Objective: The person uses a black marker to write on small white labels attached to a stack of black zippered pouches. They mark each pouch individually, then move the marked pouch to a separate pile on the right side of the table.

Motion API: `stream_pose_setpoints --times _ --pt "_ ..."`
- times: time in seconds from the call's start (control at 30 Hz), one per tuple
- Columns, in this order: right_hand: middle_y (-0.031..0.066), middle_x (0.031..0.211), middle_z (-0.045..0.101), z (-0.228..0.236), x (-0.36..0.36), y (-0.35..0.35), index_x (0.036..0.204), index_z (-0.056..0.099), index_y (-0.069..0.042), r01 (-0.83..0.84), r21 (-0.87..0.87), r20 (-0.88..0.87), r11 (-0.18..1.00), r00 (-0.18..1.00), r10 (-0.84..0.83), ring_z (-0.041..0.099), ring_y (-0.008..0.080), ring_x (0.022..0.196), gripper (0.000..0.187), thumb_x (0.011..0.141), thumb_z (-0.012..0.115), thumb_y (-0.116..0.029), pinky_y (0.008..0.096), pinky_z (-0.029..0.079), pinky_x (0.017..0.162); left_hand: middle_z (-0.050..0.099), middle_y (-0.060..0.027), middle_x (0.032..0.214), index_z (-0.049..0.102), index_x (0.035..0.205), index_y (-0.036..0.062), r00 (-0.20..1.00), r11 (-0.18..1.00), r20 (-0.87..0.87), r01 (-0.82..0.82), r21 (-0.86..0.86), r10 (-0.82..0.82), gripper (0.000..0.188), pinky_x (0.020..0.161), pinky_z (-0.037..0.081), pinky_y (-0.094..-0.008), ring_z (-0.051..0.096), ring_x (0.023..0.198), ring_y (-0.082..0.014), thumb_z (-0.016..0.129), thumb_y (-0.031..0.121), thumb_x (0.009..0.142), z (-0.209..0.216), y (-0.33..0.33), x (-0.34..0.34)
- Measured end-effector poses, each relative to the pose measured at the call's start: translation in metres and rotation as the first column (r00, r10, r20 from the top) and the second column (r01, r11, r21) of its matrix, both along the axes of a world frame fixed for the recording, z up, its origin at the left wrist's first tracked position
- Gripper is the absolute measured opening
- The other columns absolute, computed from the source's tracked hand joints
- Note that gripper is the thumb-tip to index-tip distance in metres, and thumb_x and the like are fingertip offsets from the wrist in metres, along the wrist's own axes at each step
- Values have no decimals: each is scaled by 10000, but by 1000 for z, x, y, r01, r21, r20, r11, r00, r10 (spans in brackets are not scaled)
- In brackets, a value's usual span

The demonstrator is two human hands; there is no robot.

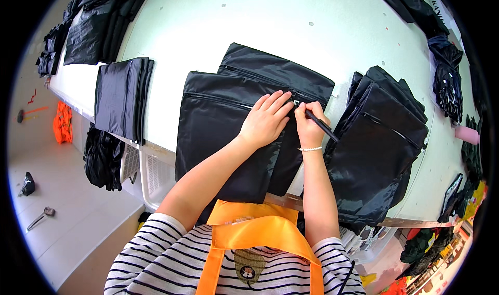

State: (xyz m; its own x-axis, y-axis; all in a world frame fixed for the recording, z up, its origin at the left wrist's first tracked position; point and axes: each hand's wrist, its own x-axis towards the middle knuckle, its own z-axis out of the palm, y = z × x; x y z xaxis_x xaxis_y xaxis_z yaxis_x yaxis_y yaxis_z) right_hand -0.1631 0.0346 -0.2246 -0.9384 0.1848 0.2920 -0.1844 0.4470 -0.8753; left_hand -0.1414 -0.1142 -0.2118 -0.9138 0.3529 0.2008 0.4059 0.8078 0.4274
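Note:
A black zippered fabric pouch (221,139) lies in front of me at the table's near edge. Beneath it and shifted to the right is a second black pouch (270,64) with a zip along its top. My left hand (266,119) rests flat on the upper pouch, fingers stretched towards its top right corner. In my right hand (310,129) is a black pen (328,130), pinched low with its back end slanting down to the right. The pen's tip meets a small white tag (297,102) by the zip, partly covered by my fingers.
To the right, a fanned stack of black pouches (374,160) reaches the table edge. A neater black stack (120,100) sits at left, with larger piles (99,30) behind. A white plastic crate (156,175) stands below the white table (249,14). An orange garment (63,122) hangs left.

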Motion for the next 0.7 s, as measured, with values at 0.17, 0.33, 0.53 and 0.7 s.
stream_pose_setpoints --times 0.17,0.33,0.53,0.7 --pt "34 543 476 -3 1 0 700 521 -32 -16 -13 19 1000 1000 17 422 79 496 210 828 687 -49 260 375 476 495 -79 1425 564 1266 100 1000 1000 10 -5 12 5 383 1102 340 -428 445 1328 -274 594 213 901 0 -1 1" --pt "53 581 560 -8 5 7 751 551 -31 46 -107 57 993 998 -40 503 125 477 175 865 678 -71 271 433 482 495 -88 1422 551 1286 93 1000 999 4 -5 37 5 408 1103 337 -434 444 1328 -280 599 209 898 0 0 2" --pt "134 877 614 42 73 -8 938 583 -49 -157 415 124 896 986 115 587 325 834 182 836 712 -127 421 462 739 510 -126 1394 550 1292 67 983 963 -13 -178 202 185 406 1109 315 -452 439 1326 -320 587 140 894 -6 -8 3" --pt "146 918 539 42 146 -40 979 524 -59 -244 374 295 895 946 135 511 355 869 320 742 739 -50 434 403 767 529 -137 1348 559 1256 41 959 866 -29 -242 438 283 358 1080 352 -432 464 1282 -338 576 91 903 -11 -12 -2"
